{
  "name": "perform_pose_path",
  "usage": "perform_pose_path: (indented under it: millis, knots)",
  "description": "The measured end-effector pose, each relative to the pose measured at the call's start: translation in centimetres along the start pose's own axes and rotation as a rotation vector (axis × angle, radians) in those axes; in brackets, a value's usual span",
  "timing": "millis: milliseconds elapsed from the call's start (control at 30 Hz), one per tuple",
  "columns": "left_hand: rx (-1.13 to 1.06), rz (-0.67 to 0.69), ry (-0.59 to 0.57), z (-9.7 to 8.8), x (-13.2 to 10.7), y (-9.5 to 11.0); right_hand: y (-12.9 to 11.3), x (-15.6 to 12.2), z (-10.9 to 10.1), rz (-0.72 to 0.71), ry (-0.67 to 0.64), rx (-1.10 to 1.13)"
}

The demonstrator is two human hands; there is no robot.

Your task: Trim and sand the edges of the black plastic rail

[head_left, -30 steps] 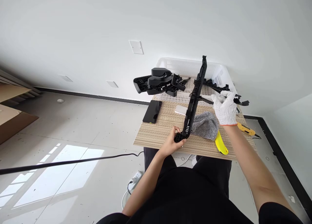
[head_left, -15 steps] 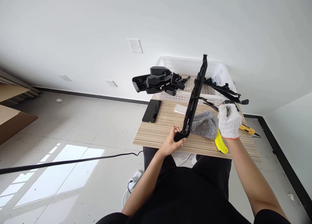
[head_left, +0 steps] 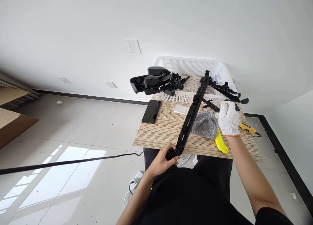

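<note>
A long black plastic trim piece (head_left: 189,120) with ribs and clips slants over the table, its bent near end in my bare left hand (head_left: 162,161). The thumb and fingers grip that end just past the table's front edge. My right hand (head_left: 228,119), in a white knit glove, is closed on a narrow black bar (head_left: 210,104). The bar's far tip meets the trim piece partway up; its exact kind is hard to make out. Beneath and between them lies a grey cloth (head_left: 205,123), with a bright yellow curved handle (head_left: 221,142) sticking out beside it.
Behind the table stands a white plastic basket (head_left: 195,61) with several black plastic parts (head_left: 158,81) leaning over its rim. A phone (head_left: 151,111) and a pale flat block (head_left: 181,109) rest on the wood-grain tabletop (head_left: 151,133). At right lies a yellow-handled corded tool (head_left: 246,127).
My left hand has drawn the trim piece down toward my body and slightly left. My right hand has shifted slightly, with the bar still against the trim piece.
</note>
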State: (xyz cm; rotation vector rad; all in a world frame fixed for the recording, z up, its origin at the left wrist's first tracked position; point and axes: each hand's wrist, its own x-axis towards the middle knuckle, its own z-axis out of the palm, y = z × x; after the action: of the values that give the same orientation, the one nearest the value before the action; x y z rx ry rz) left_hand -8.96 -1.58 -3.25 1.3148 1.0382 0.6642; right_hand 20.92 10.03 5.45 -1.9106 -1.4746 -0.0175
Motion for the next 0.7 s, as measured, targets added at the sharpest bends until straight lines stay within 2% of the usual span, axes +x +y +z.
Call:
perform_pose_path:
  millis: [67, 133, 267, 467, 700]
  knots:
    - [0.020, -0.001, 0.037, -0.1, -0.6, -0.9, 0.1, 0.3, 0.4, -0.086, -0.009, -0.055]
    - [0.110, 0.035, 0.128, -0.1, -0.9, -1.9, 0.0, 0.6, 0.8, -0.128, -0.012, -0.089]
    - [0.249, 0.083, 0.271, -0.1, -1.1, -3.6, -0.8, 1.0, 1.1, -0.092, 0.036, -0.063]
    - [0.262, 0.091, 0.266, -0.1, -1.2, -4.4, -2.5, 1.9, 0.7, -0.034, -0.012, -0.058]
    - [0.263, 0.070, 0.270, 0.0, -1.2, -4.4, -3.1, 2.9, 0.6, 0.121, -0.056, -0.128]
